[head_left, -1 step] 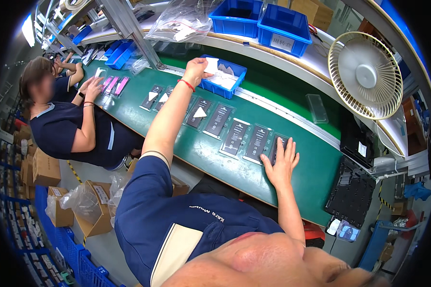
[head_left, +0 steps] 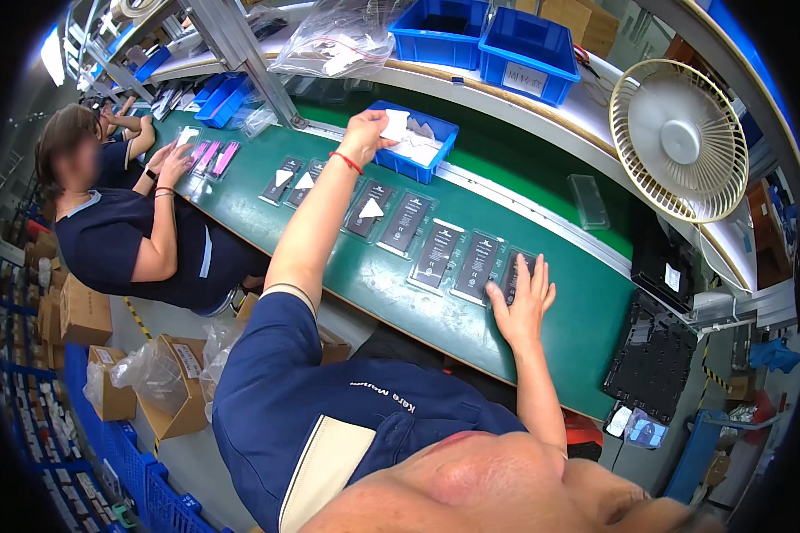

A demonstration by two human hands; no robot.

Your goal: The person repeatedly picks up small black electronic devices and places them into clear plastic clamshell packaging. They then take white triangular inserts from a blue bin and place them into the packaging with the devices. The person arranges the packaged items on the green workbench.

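Note:
Pinched in the fingers of my left hand (head_left: pixel 364 139) is a small white paper piece (head_left: pixel 396 125), raised at the near left side of a blue bin (head_left: pixel 406 167) that contains more white pieces. My right hand (head_left: pixel 523 309) has its fingers spread over the rightmost black phone battery (head_left: pixel 510 277), partly covering it. To its left, several similar flat batteries (head_left: pixel 404 222) lie in clear plastic trays in a row along the green bench. White triangular pieces (head_left: pixel 371 208) rest on some of those farther left.
A co-worker (head_left: pixel 124 222) at the left handles a white item beside pink strips (head_left: pixel 225 158). Two blue bins (head_left: pixel 529 53) and a plastic bag (head_left: pixel 338 44) stand on the shelf above. A fan (head_left: pixel 680 142) is at right, above a black tray (head_left: pixel 649 355). A clear tray (head_left: pixel 588 202) lies behind the batteries.
My left hand and the white paper piece have shifted very slightly right and toward me. My right hand stays almost still on the battery. The co-worker's white item has turned a little.

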